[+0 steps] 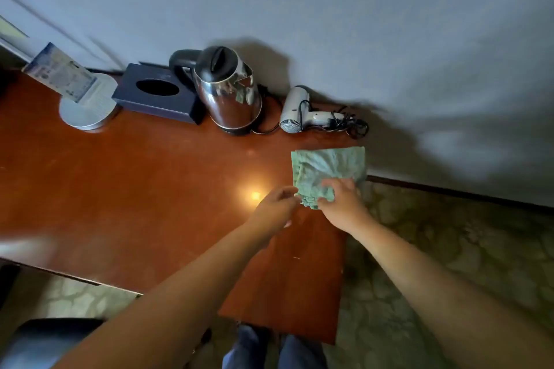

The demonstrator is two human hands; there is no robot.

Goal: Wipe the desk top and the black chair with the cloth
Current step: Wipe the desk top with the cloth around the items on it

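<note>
A pale green cloth [328, 169] lies spread on the right end of the reddish-brown desk top [144, 195], close to its right edge. My right hand [340, 204] grips the cloth's near, bunched edge. My left hand [277, 208] reaches in from the left, and its fingertips touch or pinch the same bunched corner; I cannot tell which. Part of the black chair [45, 335] shows at the bottom left, below the desk's front edge.
Along the wall stand a steel kettle [227, 90], a dark tissue box [156, 93], a white hair dryer [299, 111] with a tangled cord, and a card holder on a round base [87, 105]. Patterned carpet [449, 263] lies to the right of the desk.
</note>
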